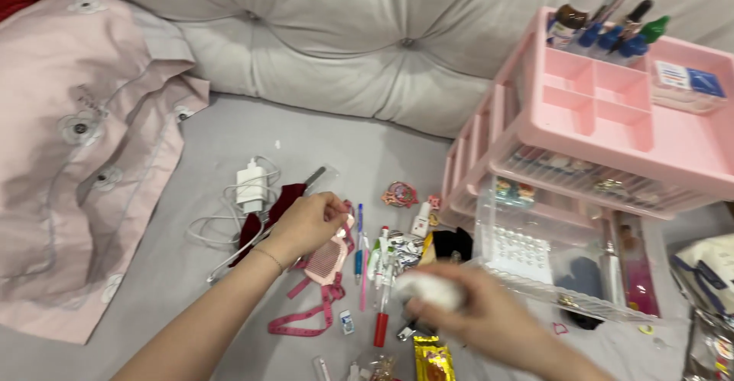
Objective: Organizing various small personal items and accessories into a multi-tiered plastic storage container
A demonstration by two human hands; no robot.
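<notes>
My left hand (pixel 307 224) reaches over a heap of small items on a grey bed, fingers pinched at the top of a pink mesh pouch (pixel 327 260) beside a dark red cloth (pixel 269 211). My right hand (pixel 489 321) is blurred, closed around a white wad (pixel 434 289) just in front of the open clear drawer (pixel 535 262). Between the hands lie several pens (pixel 361 251), a red marker (pixel 381 327) and a pink measuring tape (pixel 310 316).
A pink drawer organiser (pixel 612 132) stands at right, its top tray holding bottles (pixel 585 10) and a small box (pixel 688 79). A white charger with cable (pixel 248 190) lies at left. A pink pillow (pixel 73 159) and grey tufted headboard (pixel 321 45) border the bed.
</notes>
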